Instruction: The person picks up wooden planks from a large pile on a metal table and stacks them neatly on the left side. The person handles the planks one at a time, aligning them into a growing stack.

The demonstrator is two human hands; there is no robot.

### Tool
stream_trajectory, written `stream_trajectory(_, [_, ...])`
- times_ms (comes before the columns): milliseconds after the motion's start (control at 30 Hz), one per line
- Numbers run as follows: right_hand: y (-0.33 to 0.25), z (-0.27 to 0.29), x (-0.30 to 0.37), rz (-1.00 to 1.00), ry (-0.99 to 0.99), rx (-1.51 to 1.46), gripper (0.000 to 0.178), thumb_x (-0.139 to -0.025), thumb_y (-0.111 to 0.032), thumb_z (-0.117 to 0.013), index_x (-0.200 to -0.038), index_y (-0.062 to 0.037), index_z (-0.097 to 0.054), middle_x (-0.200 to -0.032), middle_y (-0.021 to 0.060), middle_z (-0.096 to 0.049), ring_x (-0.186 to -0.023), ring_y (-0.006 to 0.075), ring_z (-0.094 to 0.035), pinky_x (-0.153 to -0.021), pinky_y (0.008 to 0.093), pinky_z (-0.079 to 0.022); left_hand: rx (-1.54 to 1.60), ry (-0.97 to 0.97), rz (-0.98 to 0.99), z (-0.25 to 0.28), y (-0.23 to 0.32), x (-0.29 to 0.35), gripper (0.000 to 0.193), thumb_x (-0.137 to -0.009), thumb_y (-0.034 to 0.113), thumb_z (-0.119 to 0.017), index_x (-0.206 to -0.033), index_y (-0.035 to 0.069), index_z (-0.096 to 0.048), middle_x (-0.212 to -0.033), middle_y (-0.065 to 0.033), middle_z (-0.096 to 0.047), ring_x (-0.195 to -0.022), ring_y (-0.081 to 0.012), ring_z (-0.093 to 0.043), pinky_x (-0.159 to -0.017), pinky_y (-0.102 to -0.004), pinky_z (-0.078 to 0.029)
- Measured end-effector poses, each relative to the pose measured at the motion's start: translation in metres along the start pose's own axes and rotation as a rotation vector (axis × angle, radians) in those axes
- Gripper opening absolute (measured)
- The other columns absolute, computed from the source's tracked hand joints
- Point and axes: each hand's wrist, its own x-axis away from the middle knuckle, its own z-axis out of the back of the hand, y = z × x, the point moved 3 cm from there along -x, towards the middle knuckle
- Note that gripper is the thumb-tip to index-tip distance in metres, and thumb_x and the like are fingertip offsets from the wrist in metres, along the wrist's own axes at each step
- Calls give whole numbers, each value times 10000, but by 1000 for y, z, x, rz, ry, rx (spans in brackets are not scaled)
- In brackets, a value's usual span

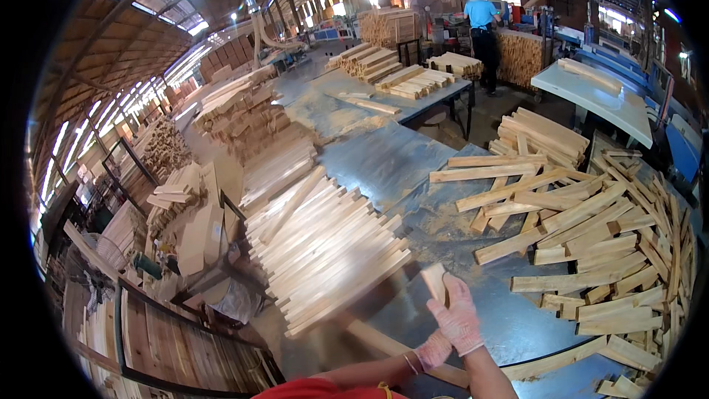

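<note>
My right hand [458, 316], in a pale pinkish work glove, is closed around a short-looking wooden piece [434, 282] whose end points up and away from me. Just below it, my left hand [434, 349], gloved alike, crosses close to the right wrist; its fingers are hidden. Beneath the left hand lies a long wooden strip [380, 340], slanting along the near side; whether the hand grips it does not show. To the left, pale wooden strips [325, 251] lie side by side in a broad layer, with one strip [294, 203] lying askew on top.
A jumbled heap of wooden strips [591, 251] covers the right of the metal table [509, 332]. Sawdust [458, 225] is scattered on it. Stacked wood [247, 122] stands at the left back. Farther off, a person in a blue shirt [481, 13] stands near more stacks.
</note>
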Motion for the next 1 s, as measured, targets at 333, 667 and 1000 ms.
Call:
stream_trajectory(333, [196,62,147,353,-65,709,719,-824,-369,-835,-1439,-66,-617,-1351,204,-651,-1241,450,-595,-1082,565,-463,-812,511,4,154,88,3,495,-933,144,-745,-1417,169,-646,-1126,-106,-750,-995,-251,-754,-874,-376,-618])
stream_trajectory(667, [186,67,196,445,-232,761,582,-810,-199,-763,-1373,-83,-669,-1248,198,-697,-1200,438,-626,-1041,555,-491,-1628,423,8,252,7,22,604,-969,200,-560,-1567,178,-479,-1497,-148,-589,-1406,-387,-541,-1126,-619,-400])
stream_trajectory(1000, [139,96,166,127,-364,807,509,-871,-190,-781,-1363,-102,-680,-1252,218,-710,-1191,451,-647,-1040,528,-538,-1622,266,-80,291,24,52,616,-922,247,-658,-1518,156,-536,-1466,-101,-597,-1373,-352,-566,-1032,-510,-502])
